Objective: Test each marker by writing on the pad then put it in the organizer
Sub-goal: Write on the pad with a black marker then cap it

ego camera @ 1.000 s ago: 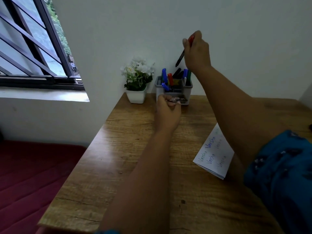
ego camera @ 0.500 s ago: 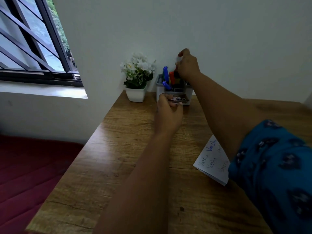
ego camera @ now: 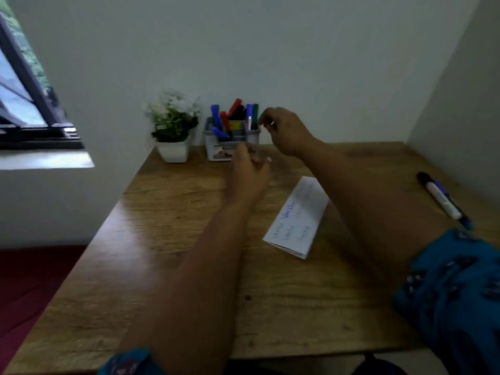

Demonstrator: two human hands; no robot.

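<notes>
A grey organizer (ego camera: 213, 147) stands at the back of the wooden desk (ego camera: 173, 239) against the wall, holding several blue, red, black and green markers (ego camera: 234, 112). My right hand (ego camera: 286, 132) hovers just right of the organizer with loosely curled fingers, holding nothing. In front of the organizer my left hand (ego camera: 249, 171) is lifted off it, fingers relaxed and empty. A white pad (ego camera: 297, 217) with handwritten words lies on the desk between my forearms. A marker (ego camera: 443, 200) with a white body and black cap lies on the desk at the far right.
A white pot of white flowers (ego camera: 173, 125) sits left of the organizer. A window (ego camera: 24, 104) is on the left wall, and a red surface (ego camera: 29, 280) lies below the desk's left edge. A side wall closes the desk on the right.
My right hand lowered the red marker into the organizer, let go of it and drew back to the right. My left hand came off the organizer's front. The view tilted and shifted right.
</notes>
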